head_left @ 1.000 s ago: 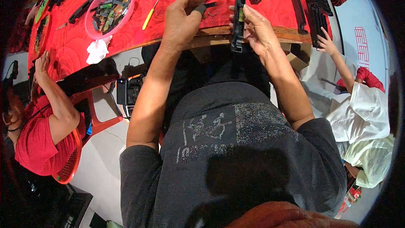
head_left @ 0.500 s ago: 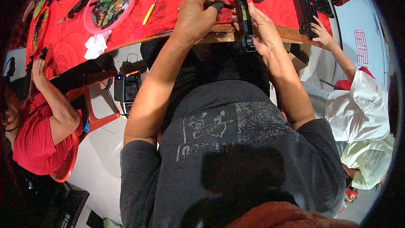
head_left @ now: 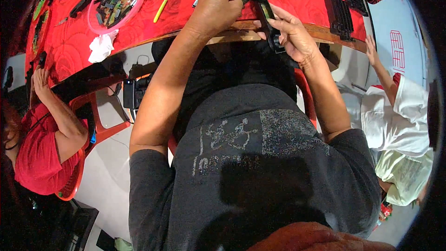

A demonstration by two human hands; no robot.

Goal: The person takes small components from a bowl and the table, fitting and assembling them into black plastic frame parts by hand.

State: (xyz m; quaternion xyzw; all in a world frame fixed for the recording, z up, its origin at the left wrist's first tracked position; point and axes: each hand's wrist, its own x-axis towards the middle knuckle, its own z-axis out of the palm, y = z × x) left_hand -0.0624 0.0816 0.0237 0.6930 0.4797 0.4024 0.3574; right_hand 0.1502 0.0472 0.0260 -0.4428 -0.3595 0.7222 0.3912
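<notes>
A long black plastic frame (head_left: 263,7) with a greenish strip set in its channel slants over the table's front edge. My right hand (head_left: 293,35) grips it near its lower end, thumb on the near side and fingertips showing past the far side. My left hand (head_left: 218,9) is closed in a pinch at the frame's upper left side. Between its fingers is a small dark piece (head_left: 245,0), whose tip reaches to the frame; its exact kind is unclear.
Left on the red-covered table (head_left: 158,37) are a pink-rimmed basket (head_left: 142,1) of small parts, a yellow-handled pointed tool (head_left: 161,10) and crumpled white tissue (head_left: 101,48). Black slotted frames (head_left: 337,11) lie at right. People sit on both sides: a red sleeve (head_left: 44,135), a white shirt (head_left: 395,116).
The black frame has tilted, its upper end swinging left, and my right hand has shifted its fingers. My left hand has moved slightly up. The right-hand person's hand has left the slotted frames.
</notes>
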